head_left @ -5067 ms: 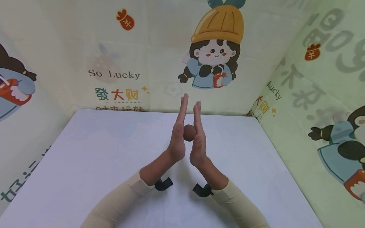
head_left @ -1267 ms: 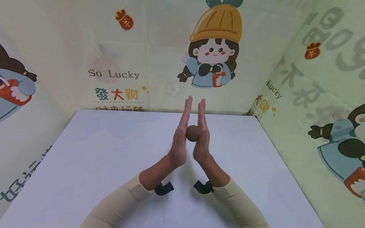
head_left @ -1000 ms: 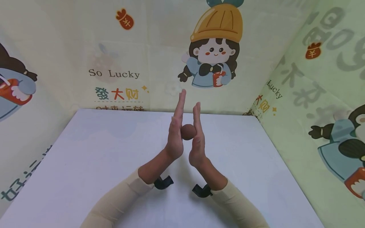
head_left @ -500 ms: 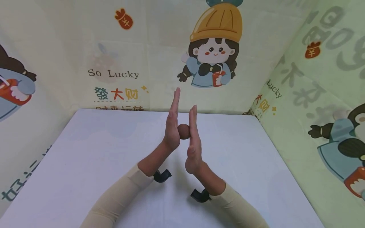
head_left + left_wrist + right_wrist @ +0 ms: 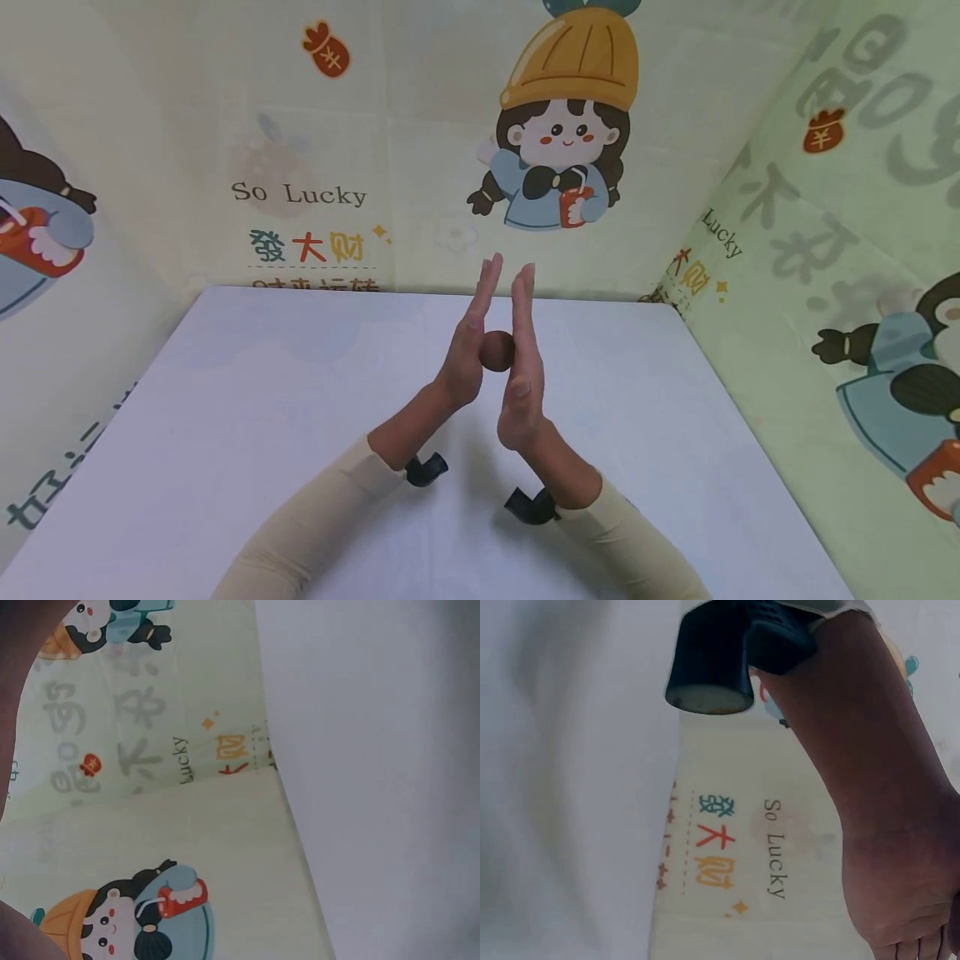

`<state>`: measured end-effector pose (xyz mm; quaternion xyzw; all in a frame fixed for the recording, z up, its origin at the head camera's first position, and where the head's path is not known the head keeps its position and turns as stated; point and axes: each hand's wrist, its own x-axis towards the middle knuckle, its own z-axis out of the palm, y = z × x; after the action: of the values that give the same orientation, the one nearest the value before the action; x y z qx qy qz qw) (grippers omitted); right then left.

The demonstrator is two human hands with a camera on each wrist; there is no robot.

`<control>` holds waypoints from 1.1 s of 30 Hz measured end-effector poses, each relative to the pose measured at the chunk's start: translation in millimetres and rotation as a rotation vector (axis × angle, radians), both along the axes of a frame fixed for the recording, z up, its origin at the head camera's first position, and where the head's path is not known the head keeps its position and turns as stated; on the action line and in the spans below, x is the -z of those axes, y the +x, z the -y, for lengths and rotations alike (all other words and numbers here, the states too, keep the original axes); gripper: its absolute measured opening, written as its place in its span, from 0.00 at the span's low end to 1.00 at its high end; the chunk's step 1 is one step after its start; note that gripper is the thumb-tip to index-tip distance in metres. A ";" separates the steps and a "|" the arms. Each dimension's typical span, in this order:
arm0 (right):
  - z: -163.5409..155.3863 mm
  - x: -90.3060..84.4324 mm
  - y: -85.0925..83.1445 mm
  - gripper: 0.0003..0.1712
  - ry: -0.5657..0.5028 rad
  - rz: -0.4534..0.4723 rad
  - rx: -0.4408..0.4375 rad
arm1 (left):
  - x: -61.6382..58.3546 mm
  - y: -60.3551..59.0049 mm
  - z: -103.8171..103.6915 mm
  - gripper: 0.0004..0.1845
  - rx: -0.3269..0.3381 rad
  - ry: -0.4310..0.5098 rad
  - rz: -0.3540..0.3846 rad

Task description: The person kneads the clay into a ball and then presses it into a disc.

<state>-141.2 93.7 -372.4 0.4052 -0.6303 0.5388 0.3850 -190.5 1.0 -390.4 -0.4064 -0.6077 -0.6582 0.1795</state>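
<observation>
A round brown ball (image 5: 497,351) of clay-like stuff is held in the air between my two flat palms, above the white table (image 5: 225,400). My left hand (image 5: 471,333) presses it from the left, fingers straight and pointing away from me. My right hand (image 5: 525,350) presses it from the right, fingers also straight. Both hands stand upright on edge, with the fingertips nearly level. In the right wrist view I see my left forearm (image 5: 870,787) and the black wrist mount (image 5: 720,652); the ball does not show there.
Printed cartoon cloth walls (image 5: 570,150) close the table at the back and on both sides (image 5: 825,275). Black camera mounts sit under the left wrist (image 5: 426,469) and the right wrist (image 5: 528,505). Cream sleeves cover both forearms.
In the last half second my left hand slid back toward me and my right hand slid forward, so the fingertips are level again. The ball stays pressed between the palms.
</observation>
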 end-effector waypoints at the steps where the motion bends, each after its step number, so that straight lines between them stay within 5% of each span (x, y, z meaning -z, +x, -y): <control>1: -0.7 -1.1 0.0 0.59 -0.002 -0.002 0.002 | 0.6 0.9 -0.6 0.42 0.009 -0.004 0.003; 15: -13.0 -18.3 -9.4 0.57 -0.064 0.004 0.011 | 7.4 18.4 -5.1 0.44 0.108 -0.071 -0.022; 33: -13.4 -2.6 -18.8 0.55 -0.082 0.075 -0.066 | -14.6 44.0 -6.8 0.47 0.122 0.015 -0.023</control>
<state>-160.0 107.1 -369.8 0.3893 -0.6080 0.5914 0.3592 -146.6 7.8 -375.7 -0.4487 -0.5747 -0.6679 0.1492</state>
